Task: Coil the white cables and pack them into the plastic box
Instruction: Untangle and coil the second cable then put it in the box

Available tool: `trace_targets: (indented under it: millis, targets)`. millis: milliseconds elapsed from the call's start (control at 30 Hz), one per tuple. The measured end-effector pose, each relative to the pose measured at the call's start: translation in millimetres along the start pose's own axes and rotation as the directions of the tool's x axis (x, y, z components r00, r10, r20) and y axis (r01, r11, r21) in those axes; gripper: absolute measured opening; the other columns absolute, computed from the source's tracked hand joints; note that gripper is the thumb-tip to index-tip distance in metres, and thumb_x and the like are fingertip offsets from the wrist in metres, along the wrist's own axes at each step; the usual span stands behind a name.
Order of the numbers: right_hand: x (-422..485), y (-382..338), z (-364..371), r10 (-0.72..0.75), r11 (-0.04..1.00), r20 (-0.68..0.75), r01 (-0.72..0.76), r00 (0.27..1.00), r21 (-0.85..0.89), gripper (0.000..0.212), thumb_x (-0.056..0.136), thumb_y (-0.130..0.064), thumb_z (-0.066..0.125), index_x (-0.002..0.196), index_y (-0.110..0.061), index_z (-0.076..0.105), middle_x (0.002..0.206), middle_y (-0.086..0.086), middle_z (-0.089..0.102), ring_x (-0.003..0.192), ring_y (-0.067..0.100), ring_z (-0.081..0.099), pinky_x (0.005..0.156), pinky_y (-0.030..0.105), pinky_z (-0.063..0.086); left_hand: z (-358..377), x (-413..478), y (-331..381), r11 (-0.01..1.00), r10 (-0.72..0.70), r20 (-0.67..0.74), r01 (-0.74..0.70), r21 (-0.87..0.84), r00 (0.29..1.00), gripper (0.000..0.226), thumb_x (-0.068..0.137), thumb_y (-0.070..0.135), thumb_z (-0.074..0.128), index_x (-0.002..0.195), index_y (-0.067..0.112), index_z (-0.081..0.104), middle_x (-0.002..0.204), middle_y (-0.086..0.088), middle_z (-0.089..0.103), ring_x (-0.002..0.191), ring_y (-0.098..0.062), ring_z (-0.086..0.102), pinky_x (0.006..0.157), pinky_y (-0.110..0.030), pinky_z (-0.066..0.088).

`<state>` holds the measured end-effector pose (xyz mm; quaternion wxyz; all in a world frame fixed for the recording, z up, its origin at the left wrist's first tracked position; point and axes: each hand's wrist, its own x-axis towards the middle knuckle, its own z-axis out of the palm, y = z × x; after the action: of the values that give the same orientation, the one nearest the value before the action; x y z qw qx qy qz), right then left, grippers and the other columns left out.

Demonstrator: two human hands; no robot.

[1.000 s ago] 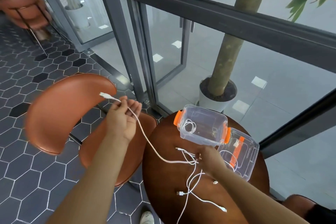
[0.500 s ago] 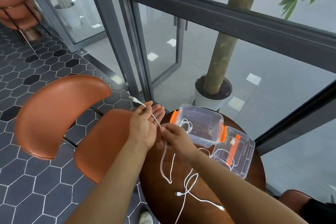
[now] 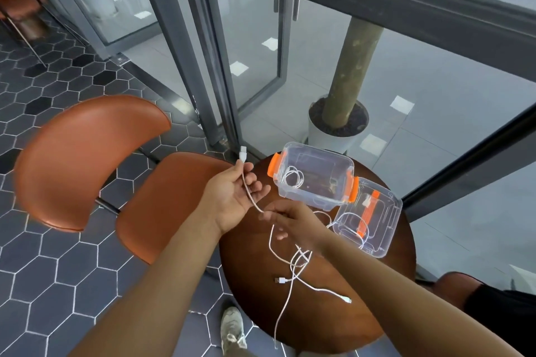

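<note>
One coiled cable (image 3: 293,180) is already parked in the plastic box (image 3: 319,153) on the table (image 3: 333,324), a second white cable (image 3: 249,193) is pinched near its plug by the left hand (image 3: 235,194) and lower down by the right hand (image 3: 293,220), and a loose tangle (image 3: 295,262) is left to be coiled.

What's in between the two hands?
Just a short stretch of white cable. It runs from the left hand down to the right hand, and both hold it. The head view shows this.
</note>
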<state>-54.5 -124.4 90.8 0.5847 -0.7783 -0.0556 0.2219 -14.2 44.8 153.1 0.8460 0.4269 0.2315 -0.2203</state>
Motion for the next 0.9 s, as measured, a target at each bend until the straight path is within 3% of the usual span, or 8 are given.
trace_targets:
  millis: [100, 200, 367, 467, 600, 667, 767, 900]
  targets:
    - [-11.1, 17.7, -0.9, 0.065, 0.995, 0.103, -0.072, 0.993, 0.063, 0.020, 0.100, -0.027, 0.060, 0.105, -0.014, 0.075, 0.070, 0.002, 0.053, 0.063, 0.021, 0.052, 0.064, 0.031, 0.053, -1.8, -8.6, -3.8, 0.999, -0.041, 0.054, 0.040, 0.015, 0.998, 0.032, 0.107, 0.027, 0.039, 0.087, 0.010, 0.056, 0.064, -0.008, 0.066, 0.063, -0.026, 0.072, 0.069, -0.040, 0.063]
    - [-19.7, 33.1, -5.2, 0.158, 0.985, 0.137, -0.167, 0.978, 0.053, 0.027, 0.099, -0.031, 0.061, 0.106, -0.009, 0.074, 0.080, 0.014, 0.049, 0.070, 0.025, 0.051, 0.062, 0.022, 0.052, -0.7, -19.2, -3.6, 0.989, -0.052, 0.097, 0.037, 0.146, 0.994, 0.031, 0.108, 0.026, 0.038, 0.087, 0.010, 0.055, 0.061, -0.006, 0.067, 0.060, -0.024, 0.072, 0.064, -0.036, 0.062]
    - [-20.2, 38.3, -36.9, 0.280, 0.929, 0.119, -0.238, 0.953, -0.283, 0.042, 0.093, -0.049, 0.063, 0.088, -0.009, 0.075, 0.065, 0.010, 0.063, 0.063, 0.018, 0.063, 0.073, 0.033, 0.054, -4.6, -33.5, 0.2, 0.923, -0.137, 0.153, 0.070, 0.378, 0.979, 0.033, 0.107, 0.022, 0.038, 0.106, -0.001, 0.063, 0.066, -0.014, 0.070, 0.060, -0.028, 0.071, 0.062, -0.037, 0.061]
    - [-3.9, 11.4, -50.9, 0.254, 0.883, 0.008, -0.228, 0.967, -0.410, 0.044, 0.092, -0.048, 0.065, 0.085, -0.005, 0.073, 0.073, 0.014, 0.071, 0.065, 0.026, 0.066, 0.073, 0.037, 0.055, -8.3, -40.4, -7.7, 0.784, -0.284, 0.190, 0.113, 0.610, 0.940, 0.035, 0.107, 0.021, 0.041, 0.104, -0.005, 0.063, 0.081, -0.024, 0.073, 0.061, -0.029, 0.071, 0.061, -0.035, 0.060]
    - [22.0, -46.7, -53.4, 0.208, 0.964, -0.050, -0.214, 0.977, -0.158, 0.037, 0.094, -0.033, 0.067, 0.063, -0.013, 0.062, 0.059, 0.003, 0.054, 0.055, 0.020, 0.046, 0.055, 0.031, 0.041, -9.4, -42.4, -22.9, 0.577, -0.352, 0.164, 0.076, 0.813, 0.921, 0.037, 0.108, 0.022, 0.040, 0.100, -0.004, 0.064, 0.095, -0.025, 0.076, 0.077, -0.035, 0.075, 0.057, -0.032, 0.055]
    - [24.0, -70.0, -45.1, 0.140, 0.962, -0.080, -0.155, 0.987, -0.223, 0.039, 0.095, -0.032, 0.065, 0.060, -0.016, 0.060, 0.057, 0.001, 0.054, 0.053, 0.019, 0.047, 0.052, 0.028, 0.041, -10.2, -40.5, -27.2, 0.600, -0.260, 0.121, 0.062, 0.798, 0.958, 0.037, 0.108, 0.024, 0.040, 0.102, -0.004, 0.064, 0.096, -0.021, 0.077, 0.087, -0.036, 0.076, 0.063, -0.035, 0.057]
    - [15.1, -81.5, -31.6, 0.037, 0.918, -0.167, -0.099, 0.985, -0.384, 0.027, 0.096, -0.029, 0.061, 0.077, -0.012, 0.069, 0.057, -0.002, 0.061, 0.048, 0.009, 0.052, 0.056, 0.025, 0.043, -14.9, -37.2, -32.3, 0.795, -0.085, 0.033, 0.048, 0.604, 0.996, 0.035, 0.108, 0.023, 0.040, 0.105, -0.002, 0.064, 0.100, -0.020, 0.077, 0.097, -0.034, 0.075, 0.080, -0.043, 0.060]
    - [-5.8, -75.6, -9.5, -0.034, 0.961, -0.236, -0.033, 0.971, -0.274, 0.009, 0.099, -0.024, 0.055, 0.097, -0.018, 0.061, 0.071, -0.005, 0.066, 0.057, 0.006, 0.060, 0.062, 0.029, 0.049, -16.8, -36.1, -40.9, 0.911, 0.000, -0.049, 0.020, 0.412, 0.999, 0.035, 0.108, 0.025, 0.043, 0.111, -0.002, 0.065, 0.108, -0.021, 0.075, 0.101, -0.031, 0.074, 0.090, -0.045, 0.059]
